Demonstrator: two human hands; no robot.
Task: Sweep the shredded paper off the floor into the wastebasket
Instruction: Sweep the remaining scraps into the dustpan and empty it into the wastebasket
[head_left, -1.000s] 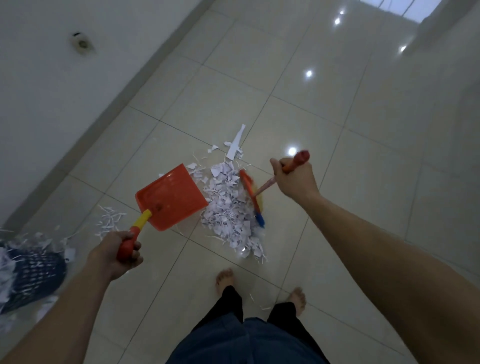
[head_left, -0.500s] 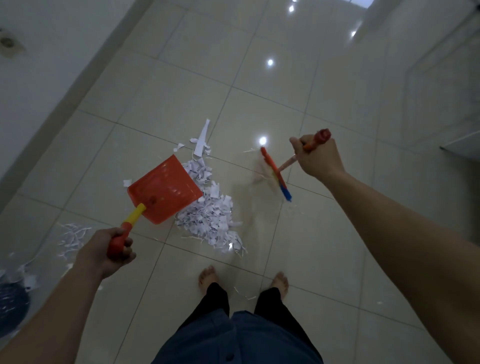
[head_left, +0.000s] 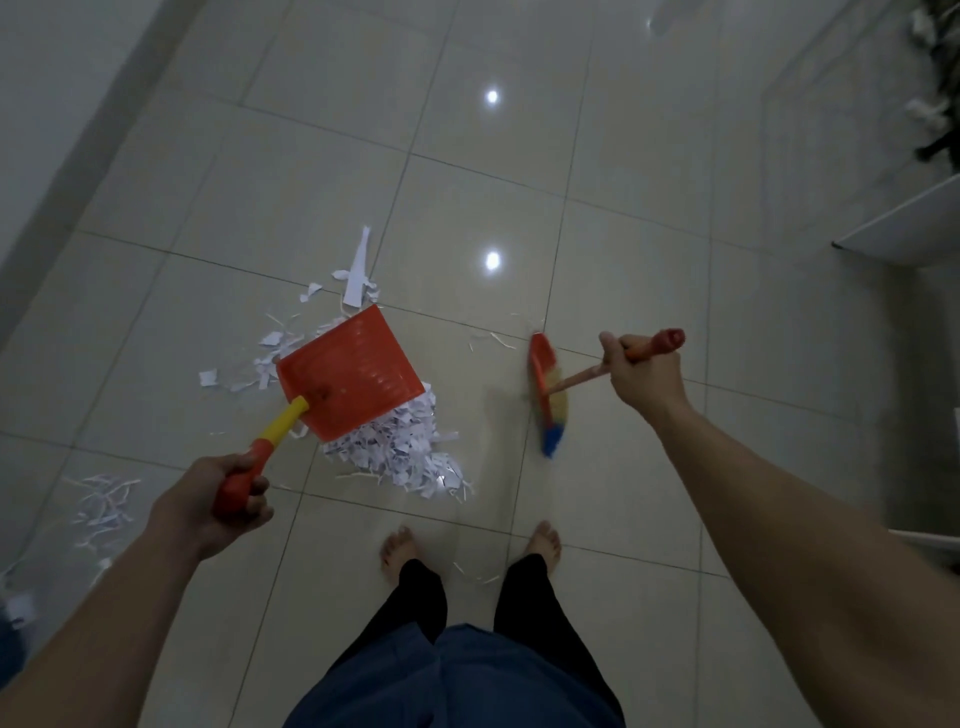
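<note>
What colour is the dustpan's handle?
Yellow by the pan, red at the grip, on the dustpan handle; head view.

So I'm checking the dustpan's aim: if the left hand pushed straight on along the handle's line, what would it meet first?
Most likely the shredded paper pile: the left hand holds the dustpan over it, aimed up-right. Height above the floor is unclear, so it might pass over.
</note>
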